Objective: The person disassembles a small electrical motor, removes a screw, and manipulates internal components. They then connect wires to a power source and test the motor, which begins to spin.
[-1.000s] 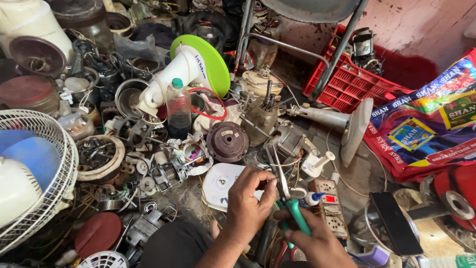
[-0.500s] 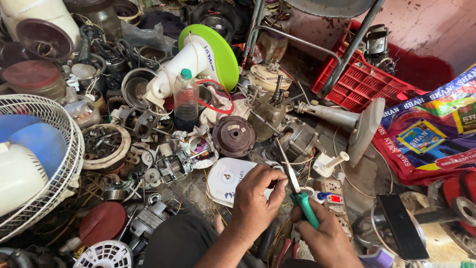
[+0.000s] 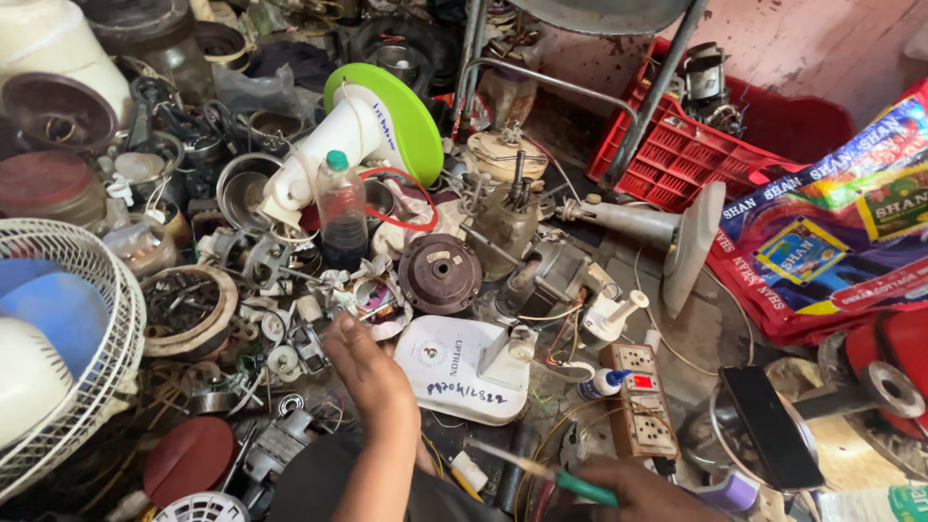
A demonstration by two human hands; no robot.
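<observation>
Green-handled screwdriver (image 3: 556, 476) is gripped in the right hand (image 3: 638, 491), its shaft pointing left toward the white plastic cover (image 3: 464, 372). Just above this grip lies a beige power strip (image 3: 640, 398). The left hand (image 3: 362, 365) is open with fingers stretched, holding nothing, and it reaches over small metal parts (image 3: 290, 338) left of the white cover.
</observation>
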